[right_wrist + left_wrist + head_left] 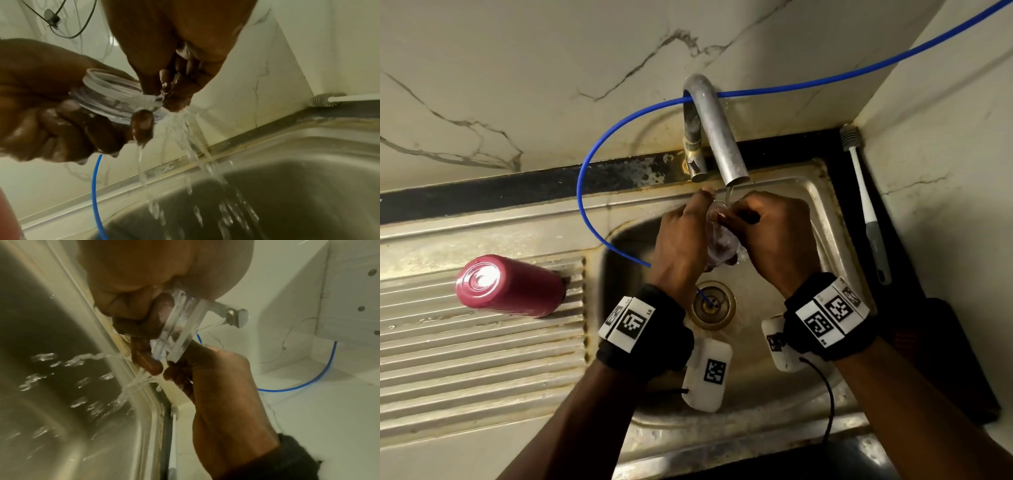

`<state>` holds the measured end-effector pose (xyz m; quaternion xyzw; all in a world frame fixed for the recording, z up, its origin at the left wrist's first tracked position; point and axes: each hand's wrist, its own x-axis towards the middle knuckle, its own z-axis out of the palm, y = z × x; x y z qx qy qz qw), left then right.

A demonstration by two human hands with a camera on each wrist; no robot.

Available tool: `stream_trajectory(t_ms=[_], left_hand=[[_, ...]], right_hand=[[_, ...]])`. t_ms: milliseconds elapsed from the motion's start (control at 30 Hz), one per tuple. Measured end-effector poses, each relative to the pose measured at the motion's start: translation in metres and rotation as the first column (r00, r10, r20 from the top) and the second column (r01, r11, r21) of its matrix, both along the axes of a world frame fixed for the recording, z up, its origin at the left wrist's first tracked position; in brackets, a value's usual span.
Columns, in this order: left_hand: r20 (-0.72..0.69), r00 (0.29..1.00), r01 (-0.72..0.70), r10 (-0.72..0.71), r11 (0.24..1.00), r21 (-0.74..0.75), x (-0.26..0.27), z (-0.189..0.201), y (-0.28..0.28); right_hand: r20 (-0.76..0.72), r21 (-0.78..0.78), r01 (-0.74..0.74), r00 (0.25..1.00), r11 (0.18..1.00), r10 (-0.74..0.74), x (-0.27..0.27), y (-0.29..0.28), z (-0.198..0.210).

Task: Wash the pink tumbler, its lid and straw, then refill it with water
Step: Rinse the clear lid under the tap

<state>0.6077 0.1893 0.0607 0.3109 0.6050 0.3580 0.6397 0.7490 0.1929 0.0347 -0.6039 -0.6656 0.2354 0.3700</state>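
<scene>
Wall [551, 68]: pale marble-look tiles with dark veins, behind the sink and to its right.
Sink [774, 387]: steel basin with a ribbed drainboard [482, 359] on its left; drain [710, 305] in the basin floor, wet with splashes.
Hose [592, 147]: thin blue line — it loops from the upper right, passes the tap and drops into the basin toward the drain.
Tap [717, 130]: grey metal spout arching over the basin, water running from its mouth onto the hands.
Tumbler [510, 286]: pink, lying on its side on the drainboard, base toward the camera, well apart from both hands.
Brush [866, 202]: white handle with grey bristles, lying along the right edge of the sink against the wall.
Left hand [681, 246]: over the basin under the tap; its grip is curled round the lid, fingers wet.
Right hand [774, 233]: just beside the left, touching the lid; fingertips [176, 100] bunched and pressed at the lid's rim — whether they pinch something small there, one cannot tell.
Lid [117, 95]: clear plastic with a threaded rim, held between the two hands in the stream; water runs off it into the basin.
Wristbands: black bands with white coded tags on both wrists.
</scene>
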Motion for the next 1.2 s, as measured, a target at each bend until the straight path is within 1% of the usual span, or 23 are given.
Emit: stream_trajectory(t_ms=[100, 233, 300, 367, 433, 533, 600, 667, 700, 733, 800, 867, 933, 1000, 1133, 1200], left_hand=[[0.007, 0.999, 0.031, -0.031, 0.999, -0.009, 0.001, 0.001, 0.000], [0.054, 0.998, -0.014, 0.017, 0.998, -0.056, 0.001, -0.004, 0.004], [0.042, 0.997, -0.066, 0.068, 0.997, -0.044, 0.002, -0.006, 0.006], [0.028, 0.997, -0.073, 0.074, 0.997, -0.039, 0.002, -0.006, 0.007], [0.044, 0.998, -0.046, 0.048, 0.998, -0.051, 0.003, -0.005, 0.008], [0.050, 0.999, 0.001, 0.003, 0.997, -0.072, 0.003, -0.004, 0.004], [0.012, 0.999, 0.041, -0.040, 0.999, -0.031, 0.004, -0.007, 0.001], [-0.068, 0.995, 0.070, -0.067, 0.997, 0.042, 0.006, -0.010, -0.003], [-0.098, 0.994, 0.062, -0.054, 0.995, 0.081, 0.007, -0.012, -0.005], [-0.095, 0.995, 0.032, -0.022, 0.994, 0.108, 0.009, -0.013, -0.006], [-0.048, 0.998, -0.037, 0.044, 0.991, 0.131, 0.011, -0.013, -0.009], [-0.051, 0.995, -0.079, 0.087, 0.987, 0.142, 0.010, -0.012, -0.009], [-0.095, 0.992, -0.068, 0.087, 0.981, 0.181, 0.009, -0.017, -0.008], [-0.131, 0.987, -0.070, 0.097, 0.978, 0.197, 0.007, -0.020, -0.007], [-0.138, 0.985, -0.088, 0.107, 0.987, 0.136, 0.006, -0.025, -0.005], [-0.104, 0.988, -0.107, 0.115, 0.991, 0.082, 0.005, -0.025, -0.003]], right_hand=[[-0.034, -0.027, 0.014, 0.999, 1.000, -0.015, -0.001, -0.002, 0.001], [-0.115, -0.176, 0.034, 0.992, 0.984, -0.055, -0.005, -0.009, -0.002], [-0.205, -0.247, 0.010, 0.977, 0.969, -0.063, -0.004, -0.010, 0.000], [-0.297, -0.313, -0.023, 0.952, 0.949, -0.074, -0.001, -0.011, 0.002], [-0.282, -0.329, -0.028, 0.957, 0.944, -0.070, 0.002, -0.013, 0.002], [-0.226, -0.335, 0.030, 0.968, 0.942, -0.111, 0.008, -0.013, -0.001], [-0.251, -0.377, 0.076, 0.951, 0.923, -0.181, 0.008, -0.013, -0.004], [-0.303, -0.432, 0.083, 0.924, 0.898, -0.232, 0.006, -0.016, -0.005], [-0.336, -0.452, 0.074, 0.909, 0.889, -0.247, 0.004, -0.018, -0.005], [-0.372, -0.465, 0.063, 0.891, 0.883, -0.259, 0.002, -0.020, -0.005], [-0.411, -0.472, 0.053, 0.870, 0.880, -0.273, -0.001, -0.021, -0.003], [-0.389, -0.458, 0.049, 0.887, 0.888, -0.249, -0.003, -0.020, -0.001], [-0.314, -0.429, 0.048, 0.928, 0.902, -0.198, -0.002, -0.017, 0.001], [-0.252, -0.387, 0.052, 0.954, 0.921, -0.160, 0.000, -0.013, 0.005], [-0.161, -0.255, 0.058, 0.982, 0.965, -0.102, 0.002, -0.004, 0.012], [-0.139, -0.222, 0.048, 0.987, 0.974, -0.081, 0.001, -0.001, 0.013]])
